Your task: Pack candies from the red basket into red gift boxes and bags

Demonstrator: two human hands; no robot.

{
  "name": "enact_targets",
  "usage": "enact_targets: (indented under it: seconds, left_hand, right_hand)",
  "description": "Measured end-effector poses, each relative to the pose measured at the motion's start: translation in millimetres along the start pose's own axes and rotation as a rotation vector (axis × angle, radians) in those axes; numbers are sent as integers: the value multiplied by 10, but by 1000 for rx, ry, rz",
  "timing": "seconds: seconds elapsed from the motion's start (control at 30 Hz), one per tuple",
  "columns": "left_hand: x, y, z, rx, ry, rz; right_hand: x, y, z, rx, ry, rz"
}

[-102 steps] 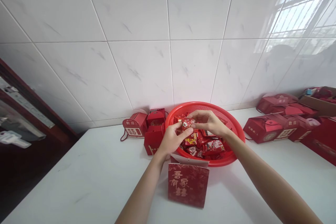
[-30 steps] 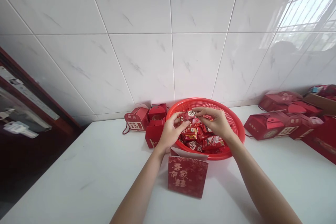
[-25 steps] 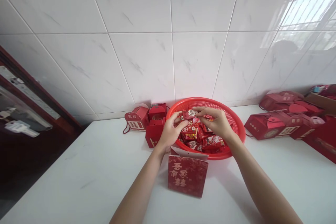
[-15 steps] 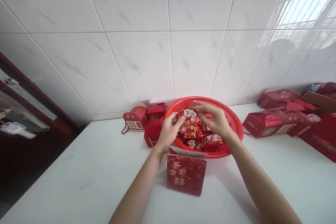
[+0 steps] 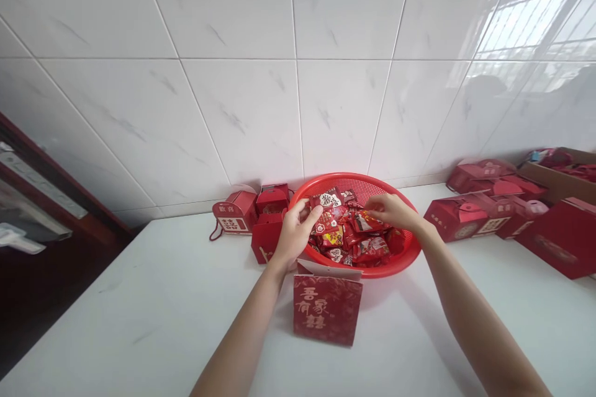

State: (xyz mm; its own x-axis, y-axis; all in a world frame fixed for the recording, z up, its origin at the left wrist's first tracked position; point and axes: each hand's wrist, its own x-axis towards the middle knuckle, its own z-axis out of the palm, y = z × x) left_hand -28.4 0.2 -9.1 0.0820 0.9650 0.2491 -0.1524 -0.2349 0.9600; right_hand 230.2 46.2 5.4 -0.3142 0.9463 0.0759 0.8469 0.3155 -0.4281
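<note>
Head view: left hand (image 5: 295, 237) and right hand (image 5: 392, 211) are apart, both reaching over a round red mesh basket (image 5: 388, 267). Red snack packet (image 5: 320, 201) with a white label sits at the top of the pile, toward the back left of the basket. Its long axis runs roughly left to right, rising slightly to the right, with the label toward the right end and facing up.

Left fingertips (image 5: 316, 213) are at the packet's lower edge. Contact looks likely, but I can't tell whether it is gripped. Right fingers (image 5: 371, 203) are curled, pointing left, just above a smaller red wrapped packet (image 5: 365, 221). I can't tell if they touch it or hold anything.

Basket is full of mixed red wrapped packets (image 5: 358, 248), heaped loosely. Red paper gift bag (image 5: 327, 310) with gold characters stands just in front of the basket, its flap open. Against the wall, left of the basket, are small red gift boxes (image 5: 234, 212). Right of it are longer red gift boxes with handles (image 5: 459, 218), a cardboard carton (image 5: 554, 164) holding red items, and a larger red box (image 5: 556, 239). Everything rests on a white marble-look counter (image 5: 139, 316) below white tile (image 5: 233, 12).
</note>
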Motion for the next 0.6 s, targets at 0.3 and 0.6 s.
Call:
enact_targets:
  seconds: [0.3, 0.6]
  left_hand:
    - [14, -50, -18, 72, -27, 38]
    - [11, -37, -19, 126, -29, 31]
  right_hand:
    - [6, 189, 143, -172, -244, 37]
    - [-24, 115, 96, 63, -177, -99]
